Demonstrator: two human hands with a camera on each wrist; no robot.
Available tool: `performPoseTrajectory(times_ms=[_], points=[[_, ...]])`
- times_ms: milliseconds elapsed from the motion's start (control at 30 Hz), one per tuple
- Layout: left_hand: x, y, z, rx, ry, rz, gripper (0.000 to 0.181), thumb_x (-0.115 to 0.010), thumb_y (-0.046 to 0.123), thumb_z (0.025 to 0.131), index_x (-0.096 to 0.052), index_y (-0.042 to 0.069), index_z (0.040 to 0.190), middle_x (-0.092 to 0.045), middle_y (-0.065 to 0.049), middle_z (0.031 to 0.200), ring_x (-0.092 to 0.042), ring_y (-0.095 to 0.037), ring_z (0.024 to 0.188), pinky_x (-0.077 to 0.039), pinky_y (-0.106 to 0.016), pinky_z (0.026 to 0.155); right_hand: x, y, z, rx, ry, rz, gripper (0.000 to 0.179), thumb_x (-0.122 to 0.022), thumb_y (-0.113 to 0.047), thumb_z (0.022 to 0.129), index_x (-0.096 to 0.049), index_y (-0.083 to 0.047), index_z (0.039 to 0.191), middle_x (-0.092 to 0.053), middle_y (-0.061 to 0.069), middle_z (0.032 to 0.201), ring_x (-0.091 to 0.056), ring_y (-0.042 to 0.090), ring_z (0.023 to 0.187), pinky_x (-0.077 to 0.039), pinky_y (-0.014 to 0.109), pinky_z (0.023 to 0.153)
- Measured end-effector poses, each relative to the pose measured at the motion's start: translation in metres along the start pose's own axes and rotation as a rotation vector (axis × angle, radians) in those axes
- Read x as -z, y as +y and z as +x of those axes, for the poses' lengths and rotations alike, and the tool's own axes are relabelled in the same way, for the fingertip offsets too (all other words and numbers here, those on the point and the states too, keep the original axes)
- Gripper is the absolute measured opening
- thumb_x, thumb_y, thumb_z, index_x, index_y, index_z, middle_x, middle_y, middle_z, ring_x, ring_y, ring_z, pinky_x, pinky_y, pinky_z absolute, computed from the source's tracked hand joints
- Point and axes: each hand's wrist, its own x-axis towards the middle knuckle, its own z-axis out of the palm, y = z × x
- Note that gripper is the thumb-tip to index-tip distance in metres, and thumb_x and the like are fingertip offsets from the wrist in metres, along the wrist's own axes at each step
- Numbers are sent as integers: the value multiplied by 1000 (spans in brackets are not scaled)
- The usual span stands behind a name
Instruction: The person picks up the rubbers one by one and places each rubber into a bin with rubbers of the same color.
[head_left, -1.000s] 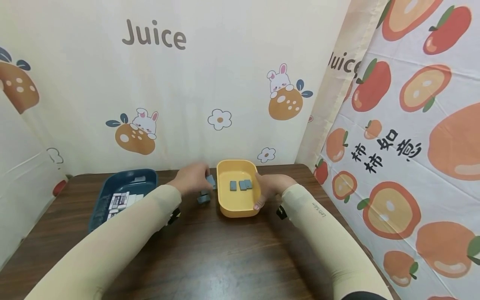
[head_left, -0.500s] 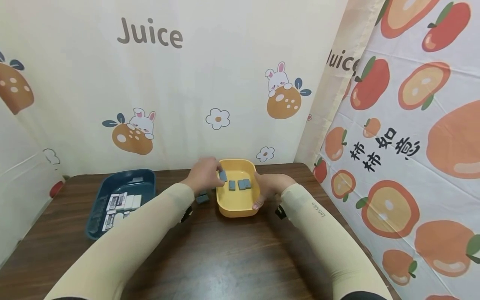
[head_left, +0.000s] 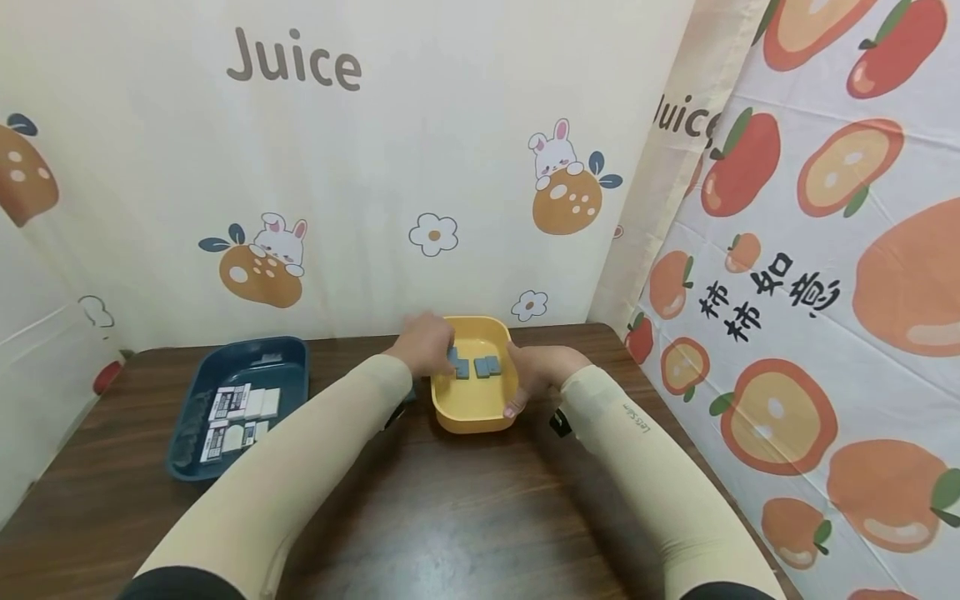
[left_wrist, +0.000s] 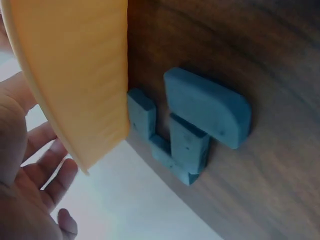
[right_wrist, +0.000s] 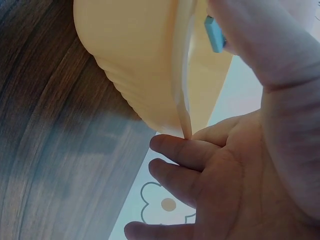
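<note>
In the head view my left hand (head_left: 426,343) is over the left rim of the yellow tray (head_left: 472,406), pinching a small blue-grey block (head_left: 452,356). Part of that block is hidden by the fingers. Several similar blocks (head_left: 487,366) lie flat on the tray floor. My right hand (head_left: 538,377) grips the tray's right side at the rim. From the left wrist, more blue-grey blocks (left_wrist: 207,107) show on the table, close against the tray's outer wall; the left arm mostly covers them in the head view.
A dark blue tray (head_left: 187,417) stands at the table's left, holding white blocks, some in printed sleeves (head_left: 228,402). The brown wooden table (head_left: 450,517) meets a printed curtain (head_left: 360,183) at the back and another curtain (head_left: 795,333) on the right.
My left hand has moved right with a blue-grey block, from the table beside the yellow tray to over its left part. The right hand has stayed on the tray's side.
</note>
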Motion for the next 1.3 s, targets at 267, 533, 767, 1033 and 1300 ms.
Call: performPoseTrajectory(times_ms=[267, 533, 767, 1033, 1300], points=[[-15, 5, 19, 5, -87, 95, 21, -91, 22, 87, -71, 19, 83, -72, 3, 82, -59, -23, 88, -34, -49, 94, 8, -19, -25, 4, -20, 35, 167, -114, -48, 60, -9, -8, 183, -44, 18, 181, -48, 37, 163, -35, 59, 139], [-19, 16, 20, 29, -139, 159, 18, -90, 17, 87, -73, 20, 84, -74, 5, 79, -62, -21, 83, -37, -52, 99, 11, -20, -35, 36, -39, 76, 160, -115, -39, 62, -13, -5, 181, -54, 18, 172, -53, 32, 154, -36, 56, 138], [-25, 19, 20, 53, -137, 199, 19, -93, 23, 87, -74, 21, 87, -74, 5, 83, -62, -22, 87, -39, -55, 101, 10, -18, -39, 6, -35, 23, 170, -112, -54, 61, -4, -5, 182, -40, 21, 183, -42, 37, 167, -33, 56, 140], [-22, 23, 16, 85, -156, 157, 20, -91, 28, 89, -74, 21, 84, -74, 5, 80, -63, -23, 88, -37, -61, 107, 9, -17, -39, 36, -31, 42, 167, -114, -47, 61, -8, -5, 182, -47, 20, 178, -48, 34, 160, -35, 55, 139], [-15, 28, 8, 91, -127, 132, 18, -90, 24, 91, -74, 18, 85, -74, 2, 86, -63, -24, 90, -38, -61, 109, 9, -13, -31, 72, -31, 76, 161, -115, -42, 60, -16, -6, 181, -56, 18, 169, -53, 32, 151, -37, 56, 137]])
